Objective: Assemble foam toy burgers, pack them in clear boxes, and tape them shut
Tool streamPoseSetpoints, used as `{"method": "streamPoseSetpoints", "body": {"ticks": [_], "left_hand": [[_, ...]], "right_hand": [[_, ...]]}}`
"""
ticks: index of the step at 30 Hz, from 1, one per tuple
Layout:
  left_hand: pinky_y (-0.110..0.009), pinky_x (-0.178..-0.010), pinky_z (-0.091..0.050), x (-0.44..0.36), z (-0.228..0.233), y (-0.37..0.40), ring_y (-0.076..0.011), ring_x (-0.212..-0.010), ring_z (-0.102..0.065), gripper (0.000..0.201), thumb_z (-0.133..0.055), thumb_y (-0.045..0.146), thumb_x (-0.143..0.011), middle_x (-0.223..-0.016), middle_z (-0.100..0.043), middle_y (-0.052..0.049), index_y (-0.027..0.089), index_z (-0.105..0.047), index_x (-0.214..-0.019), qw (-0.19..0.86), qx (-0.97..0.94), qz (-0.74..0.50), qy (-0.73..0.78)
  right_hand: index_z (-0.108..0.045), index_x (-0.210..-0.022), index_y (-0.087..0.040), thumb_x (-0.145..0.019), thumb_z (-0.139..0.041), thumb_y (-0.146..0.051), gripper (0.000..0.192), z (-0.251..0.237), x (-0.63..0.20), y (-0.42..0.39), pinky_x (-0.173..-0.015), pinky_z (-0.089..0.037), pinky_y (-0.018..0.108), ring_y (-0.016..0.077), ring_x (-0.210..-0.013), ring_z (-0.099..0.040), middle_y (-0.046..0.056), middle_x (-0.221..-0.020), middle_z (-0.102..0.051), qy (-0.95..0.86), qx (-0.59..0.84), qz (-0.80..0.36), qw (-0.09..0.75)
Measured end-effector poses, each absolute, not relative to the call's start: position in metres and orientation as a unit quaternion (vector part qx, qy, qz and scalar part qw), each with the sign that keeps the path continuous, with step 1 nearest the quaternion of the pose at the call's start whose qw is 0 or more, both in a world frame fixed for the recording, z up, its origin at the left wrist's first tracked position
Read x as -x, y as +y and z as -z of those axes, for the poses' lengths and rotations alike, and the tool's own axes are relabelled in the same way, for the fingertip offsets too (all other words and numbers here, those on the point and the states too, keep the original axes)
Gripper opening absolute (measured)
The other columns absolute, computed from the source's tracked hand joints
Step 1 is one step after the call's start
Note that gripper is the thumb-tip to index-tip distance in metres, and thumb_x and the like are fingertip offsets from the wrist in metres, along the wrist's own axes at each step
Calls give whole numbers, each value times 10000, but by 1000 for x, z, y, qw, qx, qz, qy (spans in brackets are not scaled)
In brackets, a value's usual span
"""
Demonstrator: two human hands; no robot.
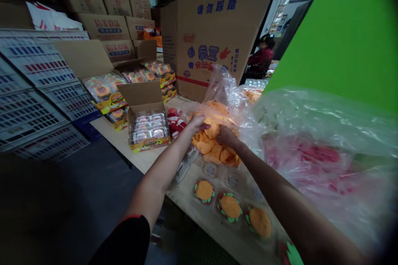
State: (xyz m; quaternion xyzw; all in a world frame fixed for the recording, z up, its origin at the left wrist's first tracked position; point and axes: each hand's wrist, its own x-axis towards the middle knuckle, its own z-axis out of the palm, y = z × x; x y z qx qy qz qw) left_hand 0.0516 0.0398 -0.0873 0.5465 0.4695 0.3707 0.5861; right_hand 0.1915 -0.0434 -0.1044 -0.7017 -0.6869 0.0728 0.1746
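Both hands' fingers [199, 121] dig into the orange candy pile [214, 149].

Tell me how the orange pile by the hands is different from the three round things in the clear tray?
The orange pile is loose, heaped pieces in plain orange; the three round pieces sit apart, one per tray pocket, each with green and red edging beneath. The left hand and right hand touch the pile, not the tray pieces. Both share the same orange colour.
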Motion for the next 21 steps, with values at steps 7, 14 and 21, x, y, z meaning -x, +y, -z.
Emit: {"method": "streamPoseSetpoints", "body": {"ticks": [7,14,21], "left_hand": [[-247,-699,-567,7,59,-22,-91,-668,-622,200,-678,-1,-784,-771,-631,9,143,-607,-904,634,-497,-385,450],[-217,-541,-444,-15,72,-144,-80,-615,-541,185,-758,101,-796,-800,-650,16,159,-675,-951,626,-586,-364,363],[-301,-808,-558,-114,139,-270,-163,-902,-651,108,-559,110,-932,-922,-672,-65,148,-637,-868,347,-856,-376,71]], "right_hand": [[-622,-941,-107,-800,-638,-137,145,89,-177,-66,-804,-493,329,271,-932,-650,155,-930,-682,-655,721,-120,190],[-578,-922,-174,-770,-634,-146,165,54,-242,-192,-518,-421,212,149,-644,-595,17,-738,-644,-540,631,-352,433],[-624,-845,-174,-727,-706,-241,159,55,-302,-351,-501,-421,237,128,-562,-533,21,-671,-635,-401,719,-318,470]]}}
